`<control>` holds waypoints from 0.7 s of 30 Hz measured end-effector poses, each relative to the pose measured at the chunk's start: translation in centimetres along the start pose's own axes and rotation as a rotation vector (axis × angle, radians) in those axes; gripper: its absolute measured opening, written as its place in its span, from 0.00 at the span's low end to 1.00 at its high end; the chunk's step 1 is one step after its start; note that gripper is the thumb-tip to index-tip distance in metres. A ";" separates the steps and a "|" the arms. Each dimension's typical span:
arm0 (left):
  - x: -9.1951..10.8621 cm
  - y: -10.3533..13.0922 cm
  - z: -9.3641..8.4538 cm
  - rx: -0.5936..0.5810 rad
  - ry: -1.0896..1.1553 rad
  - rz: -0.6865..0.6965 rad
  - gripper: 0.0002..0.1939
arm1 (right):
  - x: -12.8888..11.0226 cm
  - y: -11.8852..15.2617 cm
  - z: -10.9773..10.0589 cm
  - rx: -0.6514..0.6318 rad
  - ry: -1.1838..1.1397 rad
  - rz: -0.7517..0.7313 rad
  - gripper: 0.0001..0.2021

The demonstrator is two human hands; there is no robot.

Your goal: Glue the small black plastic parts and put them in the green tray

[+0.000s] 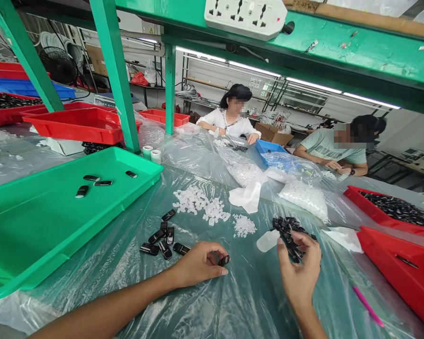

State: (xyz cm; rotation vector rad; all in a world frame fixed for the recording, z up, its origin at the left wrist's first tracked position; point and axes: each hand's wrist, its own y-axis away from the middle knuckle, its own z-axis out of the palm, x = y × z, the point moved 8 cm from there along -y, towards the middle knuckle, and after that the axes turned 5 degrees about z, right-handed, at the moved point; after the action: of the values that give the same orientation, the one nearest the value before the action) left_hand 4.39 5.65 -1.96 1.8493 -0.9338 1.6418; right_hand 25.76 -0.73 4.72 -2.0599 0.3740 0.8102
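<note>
My left hand [202, 264] pinches a small black plastic piece [224, 260] between thumb and fingers, just over the plastic-covered table. Several glossy black pieces [166, 238] of similar look lie loose beyond my left wrist. My right hand [300, 263] hovers at a heap of black pieces [286, 226], thumb and fingers apart; its fingers hide part of the heap. Beside the right thumb lies a translucent white flat piece [268, 241]. Between the hands, farther off, are a pile of small white pieces [192, 198] and a pile of tinier white bits [244, 225].
At left stands a large green tray [38, 207] holding several black pieces. Red trays [403, 263] line the right side, near a pink stick [367, 306]. Bags of white pieces [304, 197] lie farther back. Two people sit across the table. A green frame [116, 75] rises over it.
</note>
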 end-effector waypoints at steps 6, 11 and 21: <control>0.4 0.3 0.7 -0.062 -0.008 0.027 0.14 | -3.4 2.2 3.7 -0.359 -0.114 -0.133 0.07; 0.7 0.3 0.6 -0.060 -0.016 0.048 0.14 | -5.6 2.9 6.4 -0.593 -0.005 -0.239 0.12; 1.3 0.4 0.6 -0.074 -0.046 0.087 0.15 | -6.5 1.4 15.6 -0.710 0.245 -0.387 0.10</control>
State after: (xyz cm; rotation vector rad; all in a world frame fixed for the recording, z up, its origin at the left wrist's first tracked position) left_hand 4.53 4.73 -0.82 1.8269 -1.0944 1.5990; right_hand 13.85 10.95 1.77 -2.7825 -0.2263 0.4845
